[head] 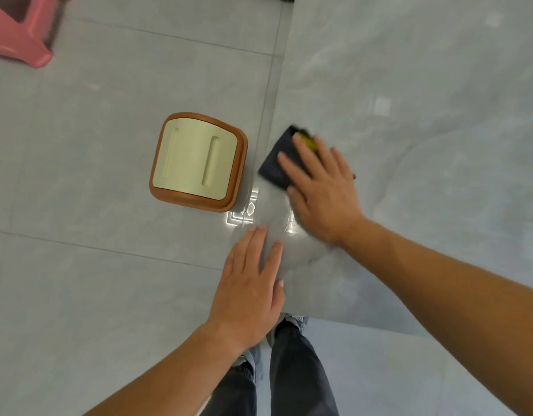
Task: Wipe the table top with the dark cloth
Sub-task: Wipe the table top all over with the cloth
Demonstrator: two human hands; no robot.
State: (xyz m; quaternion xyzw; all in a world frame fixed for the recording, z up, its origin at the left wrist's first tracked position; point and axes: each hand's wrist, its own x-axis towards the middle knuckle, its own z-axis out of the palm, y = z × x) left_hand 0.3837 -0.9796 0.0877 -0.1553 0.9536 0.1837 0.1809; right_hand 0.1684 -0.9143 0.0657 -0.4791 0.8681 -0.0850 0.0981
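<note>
Near the grey marble-look table top's (424,145) left edge, right hand (322,187) presses flat, fingers spread, on folded dark cloth with yellow patch (281,162). Left hand (247,289) rests flat at table corner, fingers slightly apart. Brown-rimmed cream stool (196,162) and pink plastic stool (19,34) on tiled floor.

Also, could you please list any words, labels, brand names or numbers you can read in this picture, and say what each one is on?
None: no readable text shows anywhere in this view.
The dark cloth under the right hand shows a yellow patch, too blurred to tell whether it bears print.
The brown-rimmed stool and pink stool carry no visible markings.
The table top is plain.
</note>
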